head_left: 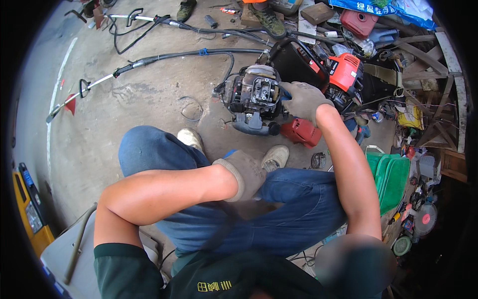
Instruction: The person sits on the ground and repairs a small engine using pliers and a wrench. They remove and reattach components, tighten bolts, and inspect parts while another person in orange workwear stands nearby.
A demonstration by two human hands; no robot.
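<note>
The right hand (302, 98) is at the petrol engine (258, 92) on the floor (149, 102), left hand (245, 172) between the knees (144, 149); I can't tell either's grip.

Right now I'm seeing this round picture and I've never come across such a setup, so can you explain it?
It's one wide view from a camera on the person's head, looking down, so straight edges bend. There's no robot: both gloved hands are the person's own. The right hand is at the side of an exposed engine; its grip is unclear. The left hand is near the knees; I can't tell whether it holds anything. A red cover and long poles lie on the floor.
</note>
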